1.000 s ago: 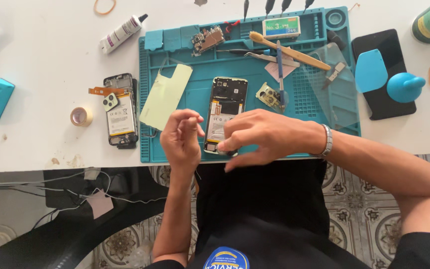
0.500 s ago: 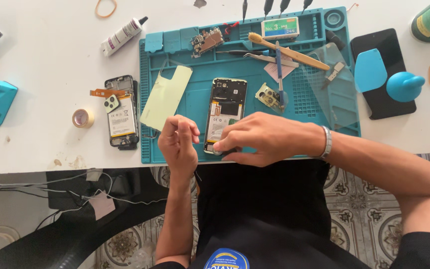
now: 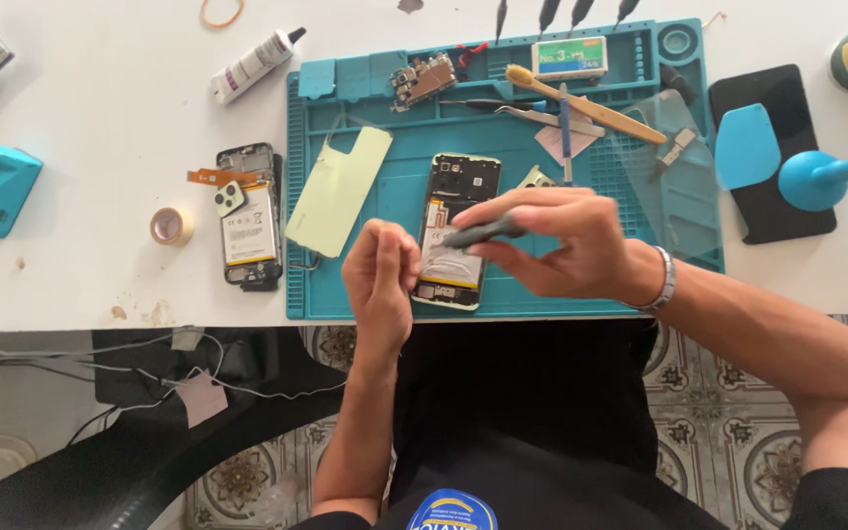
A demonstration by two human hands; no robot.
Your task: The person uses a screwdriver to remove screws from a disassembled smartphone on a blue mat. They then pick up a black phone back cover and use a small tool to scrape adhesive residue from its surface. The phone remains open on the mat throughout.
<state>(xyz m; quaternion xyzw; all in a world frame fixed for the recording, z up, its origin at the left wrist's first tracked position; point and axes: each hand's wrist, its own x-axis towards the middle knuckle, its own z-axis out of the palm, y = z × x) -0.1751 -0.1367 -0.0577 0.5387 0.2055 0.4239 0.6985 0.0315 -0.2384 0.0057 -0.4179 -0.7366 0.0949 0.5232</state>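
Holding grey tweezers pinched in my right hand, I work over the opened phone near the mat's front edge. My left hand is curled shut beside it, on what I cannot tell. A slipping tip could scratch the board.

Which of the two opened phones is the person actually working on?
The opened phone on the teal mat, under both hands; the right hand holds a dark tool over it. The other phone lies untouched on the white table.
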